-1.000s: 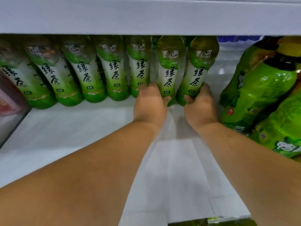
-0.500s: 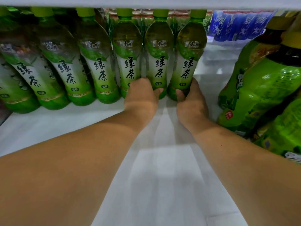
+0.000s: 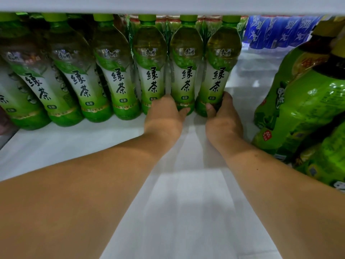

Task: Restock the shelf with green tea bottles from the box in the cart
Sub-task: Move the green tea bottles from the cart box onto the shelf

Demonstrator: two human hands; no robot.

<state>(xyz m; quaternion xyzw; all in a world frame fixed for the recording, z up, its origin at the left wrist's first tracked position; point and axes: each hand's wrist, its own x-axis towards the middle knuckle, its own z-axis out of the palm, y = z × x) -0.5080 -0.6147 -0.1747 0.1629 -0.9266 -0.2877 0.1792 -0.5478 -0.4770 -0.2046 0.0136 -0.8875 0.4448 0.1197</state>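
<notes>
both arms reach deep onto the white shelf (image 3: 74, 144), under the edge of the shelf above (image 3: 168, 4). a row of green tea bottles (image 3: 115, 71) stands upright near the back, side by side and touching, green caps up and labels facing out. the 2 at the right end are in hand. the left grip (image 3: 164, 116) is wrapped low round the second bottle from the right (image 3: 184, 71), thumb across the front of its base and fingers tucked out of sight between it and its left neighbour. the right grip (image 3: 222, 118) curls round the base of the end bottle (image 3: 220, 71), thumb in front, fingertips showing on its right side. both bottles stand flat on the shelf, in line with the row. the box and cart are out of view.

these look like full plastic bottles: fairly weighty for their size, thin-walled enough to give under a hard squeeze, with a slick film label. a low hold like this suits sliding them along the shelf without toppling them, as they are tall and narrow-footed. for lifting, the narrower waist at the label gives a surer hold.

to the right, apart from the row, leans a shrink-wrapped pack of larger green bottles (image 3: 308, 109); blue-labelled bottles (image 3: 280, 30) stand further back.
</notes>
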